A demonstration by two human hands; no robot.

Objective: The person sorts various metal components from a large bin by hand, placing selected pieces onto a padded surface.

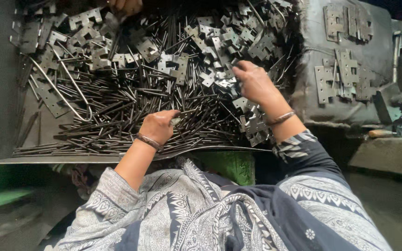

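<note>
Two hands: you work both over a metal tray point(5, 160) heaped with hinge parts, seen from above your lap.
Left hand point(158, 125): it rests on the pile of thin steel pins point(117, 118) near the tray's front lip, fingers curled narrow around what looks like a pin or two; the exact contents are hidden under the knuckles.
Right hand point(255, 82): it lies palm-down on the hinge leaves point(219, 46), the flat stamped plates with knuckle notches; the fingertips are buried among them, so you cannot tell from here whether they pinch one.
Where the parts lie: pins fill the middle and front of the tray, leaves crowd the back and right side, and a few leaves lie just below your right wrist.
Step in hand: by the look of it, you are picking a pin with one hand and a leaf with the other, the gathering stage of putting hinges together.
Next move: it calls for a clean single leaf freed from the tangle, and its knuckles lined up with the pin.
Also there: a bent wire loop point(63, 90) on the left of the heap, another person's hand point(125, 6) at the far edge, and finished hinges point(338, 76) on the grey counter point(378, 46) to the right.
</note>
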